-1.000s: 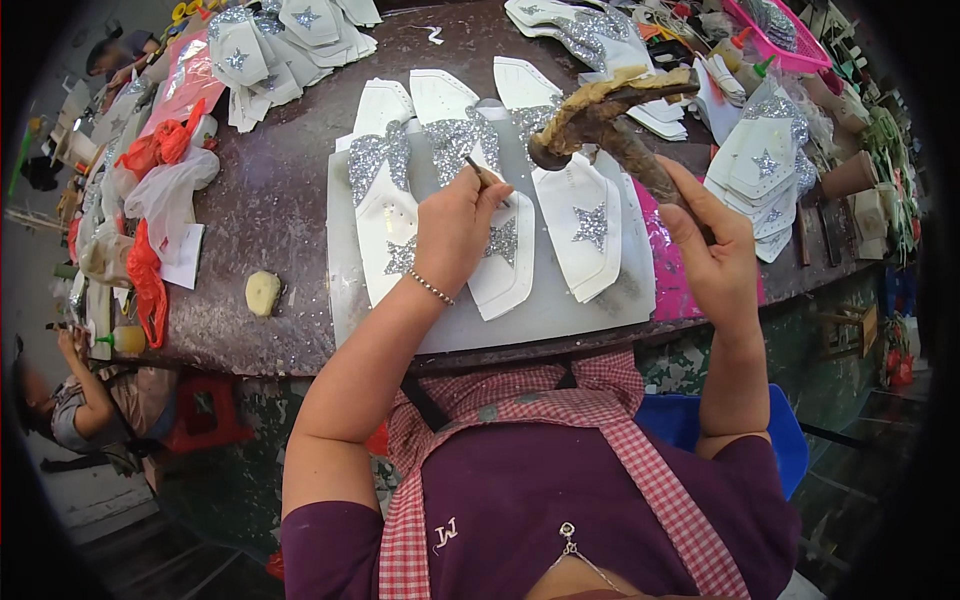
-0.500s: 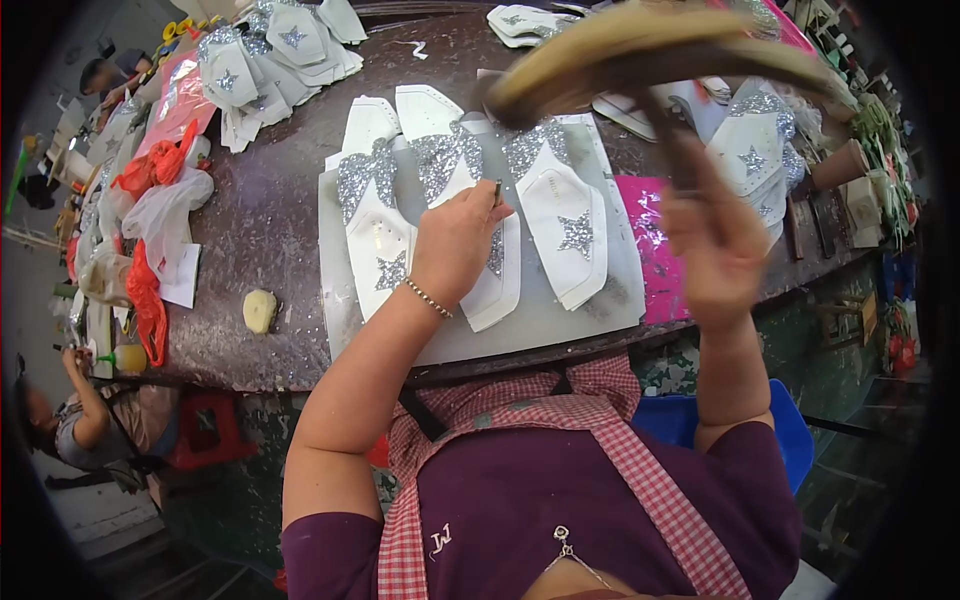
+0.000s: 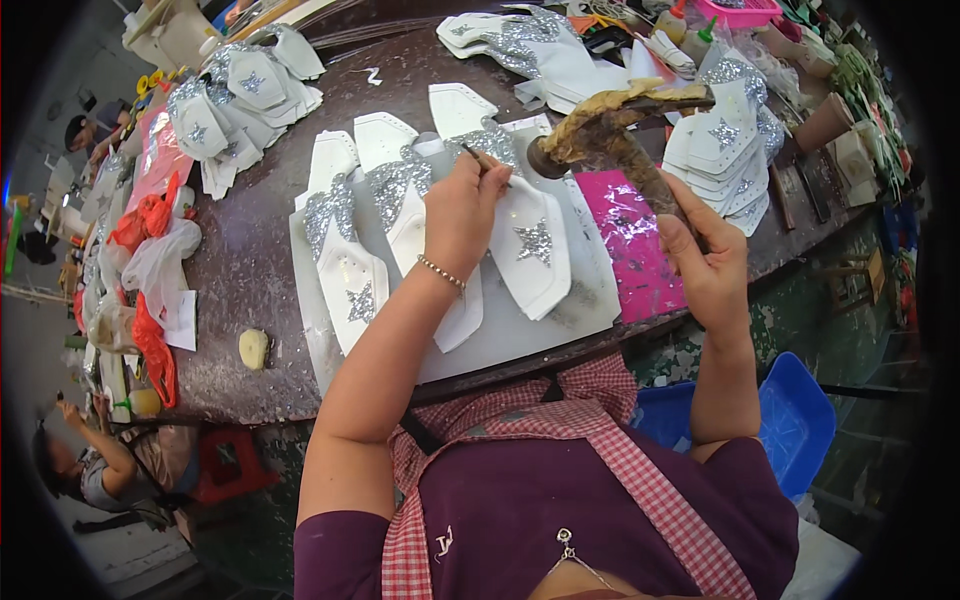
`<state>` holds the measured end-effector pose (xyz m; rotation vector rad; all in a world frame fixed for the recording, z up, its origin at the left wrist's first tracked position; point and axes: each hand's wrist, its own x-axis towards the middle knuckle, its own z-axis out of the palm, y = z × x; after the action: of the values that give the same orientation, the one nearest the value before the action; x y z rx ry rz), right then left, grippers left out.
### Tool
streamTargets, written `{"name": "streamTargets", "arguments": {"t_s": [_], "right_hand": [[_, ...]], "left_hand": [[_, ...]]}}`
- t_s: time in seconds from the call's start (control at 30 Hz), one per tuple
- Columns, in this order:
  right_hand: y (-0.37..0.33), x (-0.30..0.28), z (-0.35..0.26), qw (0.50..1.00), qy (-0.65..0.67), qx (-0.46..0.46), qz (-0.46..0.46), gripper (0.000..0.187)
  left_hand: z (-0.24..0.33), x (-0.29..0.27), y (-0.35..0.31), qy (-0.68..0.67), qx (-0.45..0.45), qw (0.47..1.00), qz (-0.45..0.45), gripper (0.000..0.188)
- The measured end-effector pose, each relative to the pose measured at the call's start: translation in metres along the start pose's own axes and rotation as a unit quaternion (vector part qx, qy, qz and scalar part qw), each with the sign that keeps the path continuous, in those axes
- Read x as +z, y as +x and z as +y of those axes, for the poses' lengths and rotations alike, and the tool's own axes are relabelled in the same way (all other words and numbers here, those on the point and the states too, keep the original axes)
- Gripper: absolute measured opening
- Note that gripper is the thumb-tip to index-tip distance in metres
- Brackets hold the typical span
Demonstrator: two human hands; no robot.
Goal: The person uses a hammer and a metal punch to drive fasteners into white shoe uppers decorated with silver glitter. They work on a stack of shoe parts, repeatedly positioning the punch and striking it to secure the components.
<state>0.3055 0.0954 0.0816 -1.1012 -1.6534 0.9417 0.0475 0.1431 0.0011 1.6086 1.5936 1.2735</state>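
My left hand (image 3: 465,205) pinches a thin dark rod, seemingly a punch (image 3: 482,160), over the rightmost of three white shoe-upper pieces (image 3: 515,262) with silver glitter and stars. My fingers hide its lower tip. The middle piece (image 3: 455,315) lies partly under my left wrist, and the left piece (image 3: 345,270) lies beside it. All three rest on a pale board (image 3: 545,340). My right hand (image 3: 712,262) grips the handle of a hammer (image 3: 600,120) wrapped in worn yellowish material. Its head hangs just right of the punch, apart from it.
Piles of similar pieces lie at far left (image 3: 265,85), far middle (image 3: 560,65) and right (image 3: 705,150). A pink sheet (image 3: 640,270) borders the board. Left are a yellowish lump (image 3: 254,349) and plastic bags (image 3: 150,235). Another person (image 3: 110,465) sits lower left; a blue bin (image 3: 800,425) stands lower right.
The hammer has come down and is less blurred. My left hand and the punch have shifted from the middle piece to the rightmost one. The whole view has tilted slightly.
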Motion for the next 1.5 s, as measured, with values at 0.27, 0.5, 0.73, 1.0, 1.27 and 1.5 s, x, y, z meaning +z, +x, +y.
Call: {"name": "streamTargets", "arguments": {"t_s": [0.27, 0.5, 0.73, 1.0, 1.27, 1.5], "right_hand": [[0.004, -0.009, 0.009, 0.999, 0.003, 0.049, -0.006, 0.038], [0.021, -0.004, -0.008, 0.992, 0.091, -0.066, 0.061, 0.04], [0.034, 0.006, -0.01, 0.949, -0.267, -0.163, -0.039, 0.035], [0.02, -0.009, 0.003, 0.992, -0.1, -0.07, 0.02, 0.036], [0.02, -0.006, 0.002, 0.994, -0.062, -0.082, 0.022, 0.036], [0.013, -0.008, -0.013, 0.989, -0.055, -0.128, 0.056, 0.042]], "left_hand": [[-0.011, 0.006, 0.001, 0.062, -0.002, 0.998, -0.007, 0.015], [-0.006, 0.007, 0.002, 0.136, 0.079, 0.987, -0.016, 0.015], [0.003, 0.009, 0.004, 0.258, 0.168, 0.95, -0.051, 0.015], [-0.014, 0.013, -0.006, 0.045, 0.055, 0.997, 0.007, 0.022], [0.0, 0.011, -0.006, 0.132, 0.059, 0.989, -0.018, 0.018], [0.009, 0.017, -0.005, 0.199, 0.173, 0.964, -0.041, 0.014]]}}
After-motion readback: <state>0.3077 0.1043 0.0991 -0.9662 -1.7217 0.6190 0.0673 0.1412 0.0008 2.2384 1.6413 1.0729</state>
